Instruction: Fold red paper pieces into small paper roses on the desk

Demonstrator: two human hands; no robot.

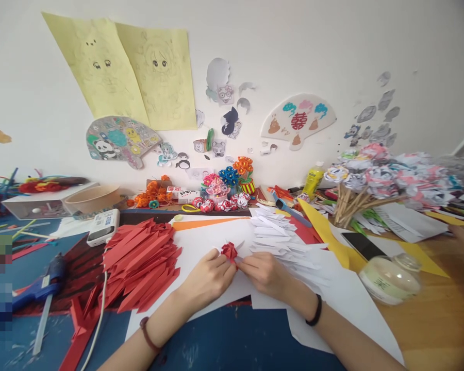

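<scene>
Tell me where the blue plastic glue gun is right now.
In the head view, the blue plastic glue gun is on the left, below the white rectangular device and left of the heap of red folded paper strips.

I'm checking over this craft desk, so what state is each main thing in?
Left hand: closed on the red paper piece
Right hand: pinching it too
Red paper piece: folded, held
Red strips: folded, heaped
White strips: heaped
Phone: lying flat, dark face up
Glue gun: set down
Paper flowers: bunched on stems
</scene>
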